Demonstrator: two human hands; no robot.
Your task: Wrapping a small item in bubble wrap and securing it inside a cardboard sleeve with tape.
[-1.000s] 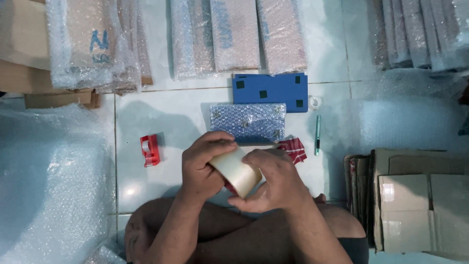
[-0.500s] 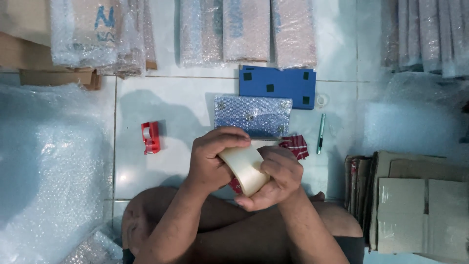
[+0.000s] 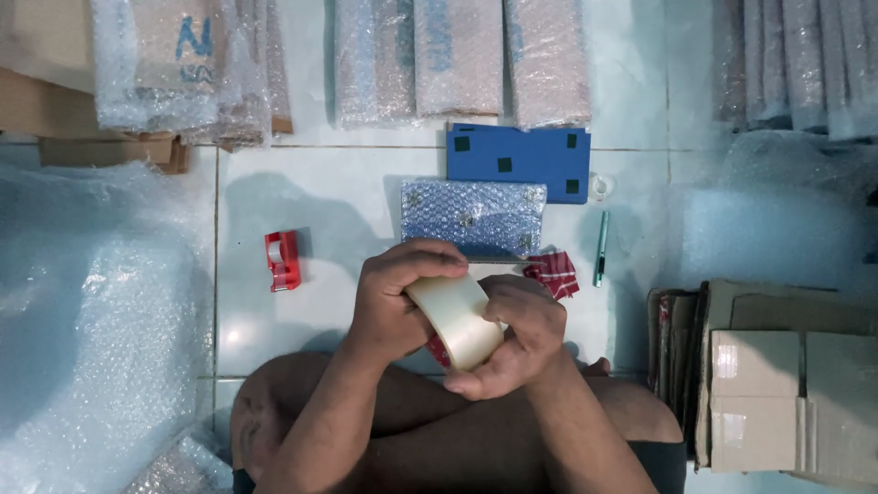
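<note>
I hold a wide roll of clear packing tape (image 3: 455, 318) in both hands above my crossed legs. My left hand (image 3: 395, 295) wraps over its top and left side. My right hand (image 3: 514, 337) cups it from the right and below, fingers against the roll's face. Just beyond the hands lies a flat blue item wrapped in bubble wrap (image 3: 473, 217) on the tiled floor. A bare blue board with dark squares (image 3: 518, 162) lies behind it. A red and white checked piece (image 3: 552, 273) peeks out beside my right hand.
A red tape dispenser (image 3: 283, 260) sits on the floor to the left. A green pen (image 3: 600, 248) lies right of the wrapped item. Bubble wrap sheets (image 3: 87, 311) spread at left, wrapped flat packs (image 3: 457, 59) line the back, and folded cardboard boxes (image 3: 777, 384) stack at right.
Both hands have turned the tape roll a little between them, and the view has shifted slightly; the items on the floor lie where they were.
</note>
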